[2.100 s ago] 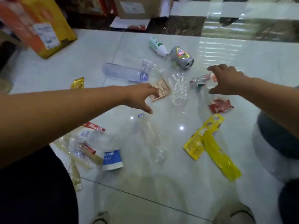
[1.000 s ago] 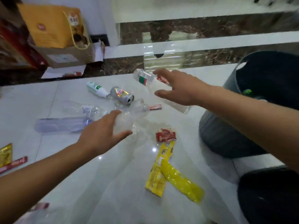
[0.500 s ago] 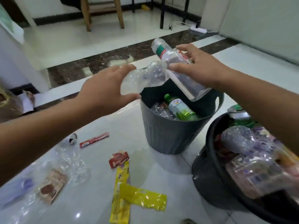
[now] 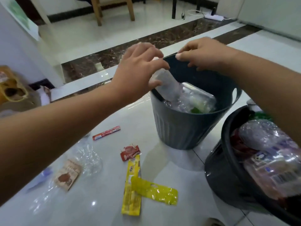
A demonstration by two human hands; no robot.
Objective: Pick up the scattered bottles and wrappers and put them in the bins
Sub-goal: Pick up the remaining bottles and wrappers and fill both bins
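Note:
My left hand holds the upper end of a clear plastic bottle, which tilts down into the grey bin. My right hand hovers over the bin's far rim with fingers loosely curled and holds nothing. More clear bottles lie inside the bin. On the floor lie a red stick wrapper, a red sachet, two yellow wrappers, a brown sachet and crumpled clear plastic.
A black bin full of bottles and wrappers stands at the right, close to the grey one. A cardboard box with a yellow bag sits at far left. Wooden chair legs stand behind the dark marble strip.
I turned from the litter to the bins with a bottle in each hand. The right hand's bottle has dropped into the grey bin; the left hand's bottle is now tipped in.

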